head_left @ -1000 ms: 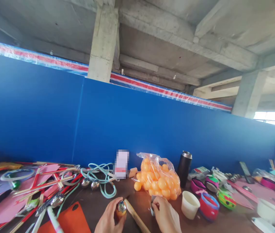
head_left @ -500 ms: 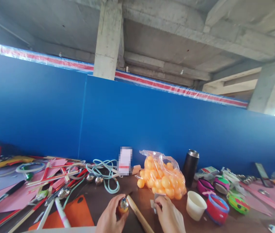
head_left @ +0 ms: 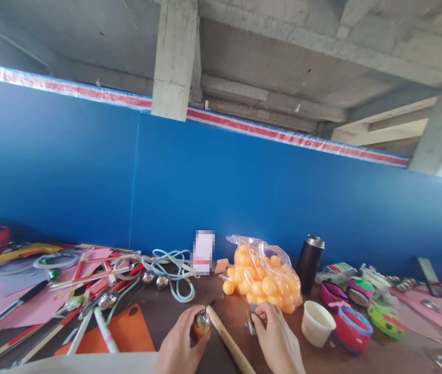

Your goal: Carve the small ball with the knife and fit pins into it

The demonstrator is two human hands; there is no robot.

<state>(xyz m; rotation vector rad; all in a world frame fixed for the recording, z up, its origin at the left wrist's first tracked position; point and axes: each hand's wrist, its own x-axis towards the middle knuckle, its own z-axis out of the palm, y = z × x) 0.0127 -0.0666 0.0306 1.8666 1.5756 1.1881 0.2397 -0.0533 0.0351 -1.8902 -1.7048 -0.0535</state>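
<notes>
At the bottom edge, my left hand [head_left: 182,343] is closed round an orange ball [head_left: 202,323] that has a shiny silvery patch on top. My right hand [head_left: 277,337] pinches a small grey-silver piece [head_left: 252,317], too small to name. Between the two hands a wooden stick [head_left: 228,340] lies slanted on the dark brown table [head_left: 158,311]. Just behind my right hand sits a clear plastic bag of orange balls [head_left: 265,278], with one loose orange ball [head_left: 228,287] at its left.
A white cup [head_left: 316,323], a black flask [head_left: 310,257] and coloured tape rolls [head_left: 351,330] stand to the right. On the left lie an orange sheet [head_left: 121,332], pink paper, chopsticks, spoons, a white marker [head_left: 104,330] and a pale green cord [head_left: 174,267]. A blue wall closes the back.
The view has swung slightly left and tilted up, so things sit a little to the right in frame. Both hands hold the same grips; the right one has lifted its piece a little.
</notes>
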